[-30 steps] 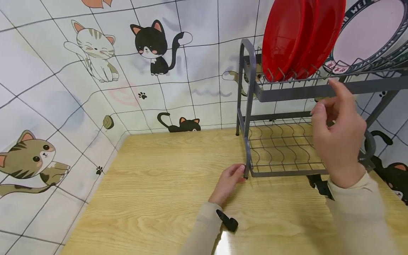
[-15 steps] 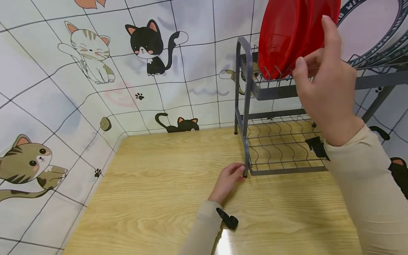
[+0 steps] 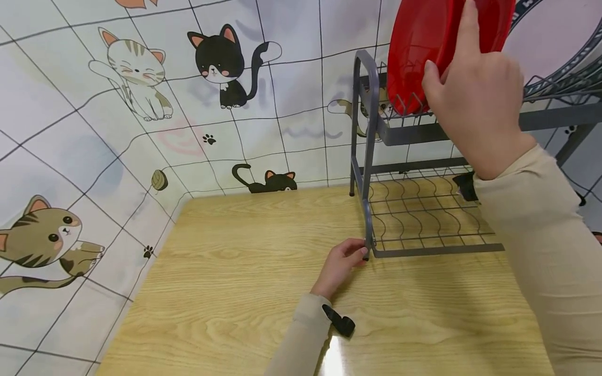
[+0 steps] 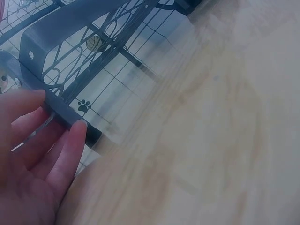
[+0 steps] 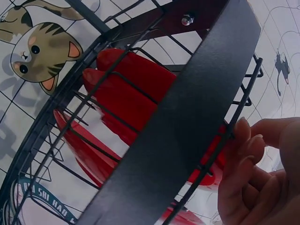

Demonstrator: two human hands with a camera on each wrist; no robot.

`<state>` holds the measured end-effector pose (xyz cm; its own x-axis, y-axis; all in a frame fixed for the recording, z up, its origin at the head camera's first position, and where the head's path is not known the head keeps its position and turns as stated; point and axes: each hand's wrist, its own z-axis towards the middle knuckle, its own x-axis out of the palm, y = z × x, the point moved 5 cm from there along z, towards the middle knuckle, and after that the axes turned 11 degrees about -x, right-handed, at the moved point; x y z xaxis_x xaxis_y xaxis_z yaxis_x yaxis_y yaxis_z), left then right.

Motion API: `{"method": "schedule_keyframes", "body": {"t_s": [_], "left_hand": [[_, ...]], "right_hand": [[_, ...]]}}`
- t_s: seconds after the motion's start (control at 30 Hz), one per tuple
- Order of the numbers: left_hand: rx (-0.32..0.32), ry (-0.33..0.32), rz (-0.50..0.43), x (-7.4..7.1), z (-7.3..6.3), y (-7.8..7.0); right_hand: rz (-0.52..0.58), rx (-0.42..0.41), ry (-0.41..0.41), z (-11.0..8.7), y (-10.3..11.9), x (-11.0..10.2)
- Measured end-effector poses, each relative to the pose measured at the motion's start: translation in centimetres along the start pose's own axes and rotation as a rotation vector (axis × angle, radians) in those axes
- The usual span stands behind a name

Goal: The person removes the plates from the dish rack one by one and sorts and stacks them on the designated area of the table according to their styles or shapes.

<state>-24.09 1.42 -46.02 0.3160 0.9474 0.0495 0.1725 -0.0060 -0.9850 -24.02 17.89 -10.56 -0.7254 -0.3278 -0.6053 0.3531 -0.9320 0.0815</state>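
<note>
Right hand (image 3: 479, 107) is sitting higher and further left than a second ago: it's now overlapping the red plates (image 3: 416, 52) instead of hovering at the upper tier's front rail. Left hand (image 3: 338, 263) is staying put at the front-left corner of the grey rack (image 3: 437, 251).

Grip, right: index is pointing straight up across the reds, thumb is standing apart on its left. Right wrist view is showing the other fingers curling in, fingertips lying close by the upper tier's wire with red behind it. Can't tell if it's touching or holding a plate (contact spot is hidden).

Grip, left: thumb and fingers are pinching the front-left leg (image 3: 369, 224) down near its foot, hardly any gap beyond the leg itself.

Red plates are standing on edge, side by side, toward the upper tier's left end; their tops are running out of the head view. White lettered plates (image 3: 552, 42) are leaning further right on the same tier. Rack is standing on the worktop (image 3: 226, 282), its rear-left foot coming close to the worktop's back edge. Tiled wall (image 3: 301, 104) with cat prints is running along the back and left edges. Black strap (image 3: 340, 321) is hugging the left cuff.
</note>
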Motion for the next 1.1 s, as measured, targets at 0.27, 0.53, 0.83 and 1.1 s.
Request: {"method": "schedule_keyframes", "body": {"t_s": [0.27, 0.53, 0.83, 1.1], "left_hand": [[-0.010, 0.026, -0.011, 0.3, -0.2, -0.1], [-0.011, 0.009, -0.011, -0.2, 0.8, 0.7], [-0.022, -0.022, 0.012, -0.5, 1.9, 2.2], [-0.017, -0.019, 0.013, -0.5, 1.8, 2.1]], "right_hand": [[-0.108, 0.042, 0.068, 0.7, 0.3, 0.0], [-0.096, 0.076, 0.154, 1.9, 0.3, 0.4], [0.032, 0.173, 0.278, 1.8, -0.4, 1.1], [0.071, 0.228, 0.293, 1.4, -0.3, 1.5]]}}
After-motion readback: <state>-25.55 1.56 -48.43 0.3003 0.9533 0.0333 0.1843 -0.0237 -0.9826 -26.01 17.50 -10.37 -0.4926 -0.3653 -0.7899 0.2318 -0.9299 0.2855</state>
